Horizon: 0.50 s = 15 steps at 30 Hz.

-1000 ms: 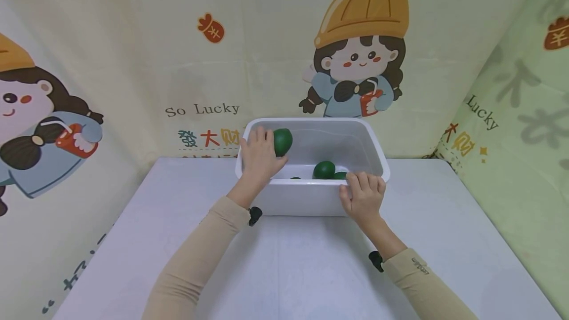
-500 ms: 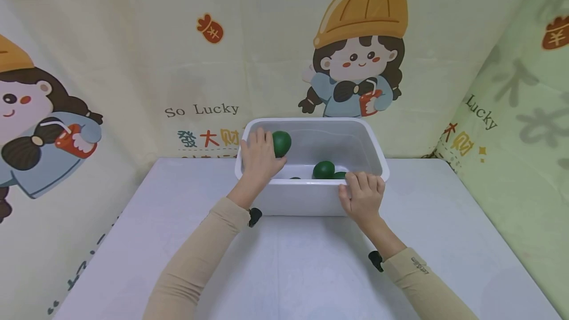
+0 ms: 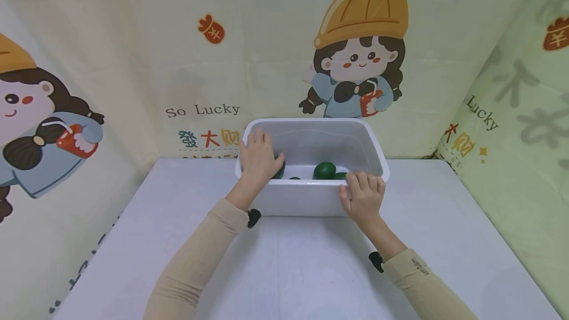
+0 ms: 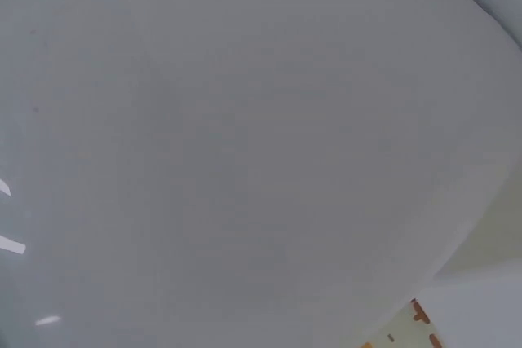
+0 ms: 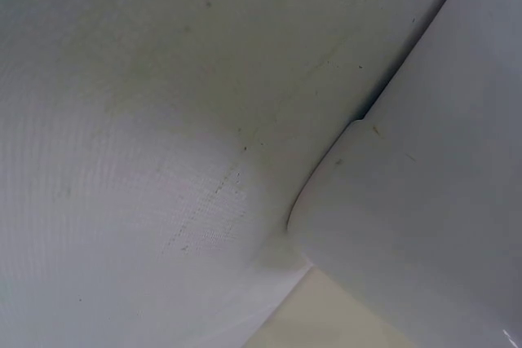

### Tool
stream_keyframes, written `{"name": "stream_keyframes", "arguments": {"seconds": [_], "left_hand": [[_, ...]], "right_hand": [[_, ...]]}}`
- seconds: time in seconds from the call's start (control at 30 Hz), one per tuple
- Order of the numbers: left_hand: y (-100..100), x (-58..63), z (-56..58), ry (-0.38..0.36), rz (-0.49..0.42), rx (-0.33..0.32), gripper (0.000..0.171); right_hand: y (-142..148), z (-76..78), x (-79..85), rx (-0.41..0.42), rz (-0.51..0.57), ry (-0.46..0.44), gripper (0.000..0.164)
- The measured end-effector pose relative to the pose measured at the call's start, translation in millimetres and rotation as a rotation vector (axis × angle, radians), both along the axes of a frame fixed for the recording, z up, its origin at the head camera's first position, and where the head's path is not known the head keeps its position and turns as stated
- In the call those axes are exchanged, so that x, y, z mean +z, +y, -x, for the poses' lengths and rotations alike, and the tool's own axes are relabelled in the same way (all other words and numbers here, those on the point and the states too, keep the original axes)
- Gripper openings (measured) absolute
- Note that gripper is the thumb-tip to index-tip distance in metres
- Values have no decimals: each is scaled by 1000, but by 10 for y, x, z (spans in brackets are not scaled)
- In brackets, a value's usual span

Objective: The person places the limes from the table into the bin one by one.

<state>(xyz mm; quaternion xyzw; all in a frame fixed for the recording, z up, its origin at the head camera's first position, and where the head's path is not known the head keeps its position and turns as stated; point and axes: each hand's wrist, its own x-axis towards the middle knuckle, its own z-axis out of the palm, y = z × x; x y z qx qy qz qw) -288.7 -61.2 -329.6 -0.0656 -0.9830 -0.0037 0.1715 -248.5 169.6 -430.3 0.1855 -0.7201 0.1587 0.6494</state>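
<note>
A white plastic tub (image 3: 306, 199) stands on the table in the head view. Over its left end is my left hand (image 3: 259, 156), fingers extended and thumb spread, holding nothing. Below the thumb, partly hidden by it, a smooth green oval fruit (image 3: 279, 171) shows low inside the tub. Another green fruit (image 3: 324, 171) lies on the tub floor toward the middle, with one more (image 3: 340, 176) beside it, half covered by the front wall. My right hand (image 3: 364, 194) grips the front rim near the right corner. Both wrist views show mostly the tub's pale outer walls (image 4: 245, 152), without the hands.
The tub rests on a white-covered table (image 3: 284, 265), near its back edge. Behind it hangs a printed cloth backdrop (image 3: 275, 63) with cartoon figures, which continues along both sides.
My left hand has let go of the green fruit, which has dropped from rim height to low in the tub. The right hand keeps its hold on the rim.
</note>
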Motion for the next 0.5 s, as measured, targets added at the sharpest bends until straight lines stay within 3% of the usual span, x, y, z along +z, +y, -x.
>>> {"name": "stream_keyframes", "arguments": {"seconds": [0.3,0.5], "left_hand": [[-38,-4,-26,4,-24,-9,60],[-66,26,-79,-31,-34,-8,63]], "right_hand": [[2,-43,21,-15,-30,-57,34],[18,-82,50,-11,-50,-97,33]]}}
